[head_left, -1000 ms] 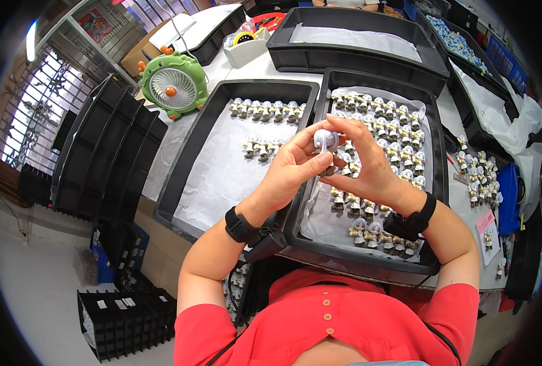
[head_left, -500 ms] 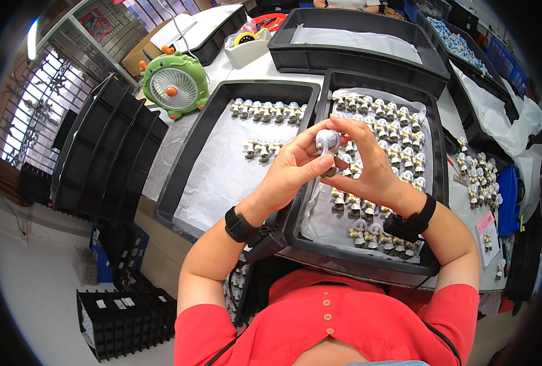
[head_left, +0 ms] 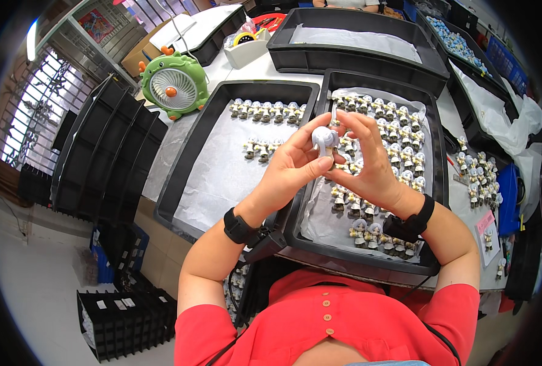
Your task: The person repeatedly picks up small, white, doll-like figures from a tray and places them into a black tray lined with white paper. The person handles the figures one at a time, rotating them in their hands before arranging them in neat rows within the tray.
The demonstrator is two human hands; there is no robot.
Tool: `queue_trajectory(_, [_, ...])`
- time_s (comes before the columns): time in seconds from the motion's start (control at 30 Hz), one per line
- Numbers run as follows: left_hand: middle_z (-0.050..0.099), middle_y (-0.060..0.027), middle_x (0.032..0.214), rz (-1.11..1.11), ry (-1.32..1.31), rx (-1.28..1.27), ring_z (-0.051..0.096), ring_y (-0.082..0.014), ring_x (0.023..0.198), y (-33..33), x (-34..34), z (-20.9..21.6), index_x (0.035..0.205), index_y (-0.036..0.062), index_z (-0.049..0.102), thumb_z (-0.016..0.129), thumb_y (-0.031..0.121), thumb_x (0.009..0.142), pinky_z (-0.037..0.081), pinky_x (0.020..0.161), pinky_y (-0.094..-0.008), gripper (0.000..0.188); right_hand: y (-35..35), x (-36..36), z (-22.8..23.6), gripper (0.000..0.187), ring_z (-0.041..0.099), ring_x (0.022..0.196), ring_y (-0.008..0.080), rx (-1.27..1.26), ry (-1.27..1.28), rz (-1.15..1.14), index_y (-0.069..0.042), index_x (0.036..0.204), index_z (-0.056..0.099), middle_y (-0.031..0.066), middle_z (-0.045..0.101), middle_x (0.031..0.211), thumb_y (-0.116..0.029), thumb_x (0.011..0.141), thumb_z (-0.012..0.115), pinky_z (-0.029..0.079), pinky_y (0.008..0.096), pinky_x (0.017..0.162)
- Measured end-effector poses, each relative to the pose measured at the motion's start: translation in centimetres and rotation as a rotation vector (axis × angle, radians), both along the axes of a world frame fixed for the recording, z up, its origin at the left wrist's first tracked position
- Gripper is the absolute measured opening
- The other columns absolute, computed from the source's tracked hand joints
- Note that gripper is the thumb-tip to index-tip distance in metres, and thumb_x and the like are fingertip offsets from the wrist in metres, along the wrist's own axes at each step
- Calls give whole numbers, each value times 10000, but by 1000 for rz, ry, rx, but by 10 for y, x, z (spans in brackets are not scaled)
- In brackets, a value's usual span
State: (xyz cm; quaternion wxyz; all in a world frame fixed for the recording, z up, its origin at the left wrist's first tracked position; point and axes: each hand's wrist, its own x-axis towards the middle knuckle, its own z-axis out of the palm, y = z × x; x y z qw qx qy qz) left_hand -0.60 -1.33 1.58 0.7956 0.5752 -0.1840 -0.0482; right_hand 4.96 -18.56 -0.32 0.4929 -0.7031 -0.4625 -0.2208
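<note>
Between both hands, above the gap where two trays meet, is a small figurine (head_left: 324, 139) with pale lilac-grey hair. My left hand (head_left: 295, 163) pinches it from the left, thumb across its lower part. My right hand (head_left: 368, 161) curves around its other side, with fingertips at the head and thumb near the base. The fingers partly hide the body. Beneath my right hand, the right black tray (head_left: 437, 177) holds many similar figurines in rows on white paper. To the left, another black tray (head_left: 182, 177) has two shorter groups of figurines at its far side.
A green animal-shaped fan (head_left: 173, 85) stands beyond the left tray. A larger black tray (head_left: 356, 67) lies at the back. Loose figurines (head_left: 481, 180) cluster on the table at right, near a blue container (head_left: 510, 198). Black trays are stacked (head_left: 100, 152) at left.
The figurine has turned slightly and shifted a little left between my fingers. My right fingers have spread and shifted around its head. The trays have stayed put.
</note>
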Motion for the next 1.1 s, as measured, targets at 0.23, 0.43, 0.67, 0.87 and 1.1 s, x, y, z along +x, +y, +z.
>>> queue_trajectory(0.23, [450,-111,1329,54,-247,254,529,-176,1119,1,0,-4,1368,42,373,591,1,861,448,954,-346,554,0,5,-1,803,464,1155,315,-56,75,-31,-94,1337,403,137,467,1233,-22,624,765,402,394,977])
queue_trajectory(0.43, [475,-108,1295,15,-67,59,560,-196,1094,3,0,-1,1364,45,374,606,52,866,472,920,-338,550,0,3,1,769,484,1129,306,-48,83,20,-92,1313,426,126,485,1214,-39,627,768,409,394,965])
queue_trajectory(0.67, [522,-87,1204,-20,115,-107,619,-227,1011,5,2,-2,1378,68,358,559,147,922,533,807,-332,505,-1,3,6,759,527,1023,251,-73,60,85,-99,1298,442,112,500,1151,-64,624,788,432,380,922])
queue_trajectory(0.87, [543,-102,1179,-42,156,-146,622,-227,1000,7,4,-4,1372,71,367,510,211,953,549,767,-341,464,1,1,3,765,545,990,234,-69,114,130,-99,1304,441,105,494,1157,-74,625,792,453,362,891])
queue_trajectory(1.1, [565,-113,1168,-62,182,-180,632,-231,968,8,6,-5,1346,67,396,468,256,973,549,751,-331,425,-1,2,6,750,553,971,235,-112,130,153,-68,1298,447,111,525,1080,-87,633,793,457,346,871])
